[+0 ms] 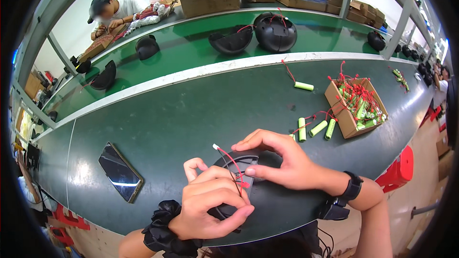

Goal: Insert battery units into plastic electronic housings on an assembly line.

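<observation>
A rounded black plastic shell [248,159] lies on the green table close in front of me, partly covered by both hands. My right hand [282,162] grips its far right side, thumb on the inner face and fingers over the edge. My left hand [213,200] is closed above its left part, thumb and forefinger nearly meeting; what lies between them is hidden. A red and black wire lead [235,165] rises past those fingers and ends in a small white connector [215,146].
Several green battery cells [319,128] lie right of my hands, near a cardboard box [345,117] full of wired cells. One cell [304,86] rests farther back. A phone [119,172] lies left. Black shells [276,32] stand on the belt [181,43] beyond; a co-worker [112,16] works behind it.
</observation>
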`<state>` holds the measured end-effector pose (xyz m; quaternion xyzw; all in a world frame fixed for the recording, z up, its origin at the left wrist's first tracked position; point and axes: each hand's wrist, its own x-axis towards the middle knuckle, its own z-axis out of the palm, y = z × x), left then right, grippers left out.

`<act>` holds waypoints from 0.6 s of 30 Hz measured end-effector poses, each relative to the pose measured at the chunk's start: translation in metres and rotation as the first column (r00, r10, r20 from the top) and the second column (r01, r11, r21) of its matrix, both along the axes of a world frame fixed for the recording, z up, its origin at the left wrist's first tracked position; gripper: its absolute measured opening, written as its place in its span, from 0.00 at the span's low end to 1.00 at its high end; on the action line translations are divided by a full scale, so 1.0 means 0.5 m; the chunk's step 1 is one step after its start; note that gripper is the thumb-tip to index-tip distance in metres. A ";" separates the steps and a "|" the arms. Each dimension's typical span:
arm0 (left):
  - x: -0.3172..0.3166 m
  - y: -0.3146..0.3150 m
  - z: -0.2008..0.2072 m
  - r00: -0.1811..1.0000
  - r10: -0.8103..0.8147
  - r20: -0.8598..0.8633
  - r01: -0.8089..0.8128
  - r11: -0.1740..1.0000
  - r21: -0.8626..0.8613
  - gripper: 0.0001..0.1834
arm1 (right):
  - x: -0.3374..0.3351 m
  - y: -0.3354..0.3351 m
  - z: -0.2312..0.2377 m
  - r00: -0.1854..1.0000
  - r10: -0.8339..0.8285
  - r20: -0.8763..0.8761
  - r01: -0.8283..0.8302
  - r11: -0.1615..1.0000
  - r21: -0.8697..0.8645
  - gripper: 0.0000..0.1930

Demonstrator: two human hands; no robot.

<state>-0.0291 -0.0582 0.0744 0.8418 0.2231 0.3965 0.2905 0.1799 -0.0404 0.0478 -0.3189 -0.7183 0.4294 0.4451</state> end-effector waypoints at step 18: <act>0.000 0.001 0.000 0.999 0.032 0.004 -0.032 0.999 -0.015 0.10 | 0.030 0.012 0.011 0.981 0.191 -0.037 -0.194 0.976 -0.095 0.20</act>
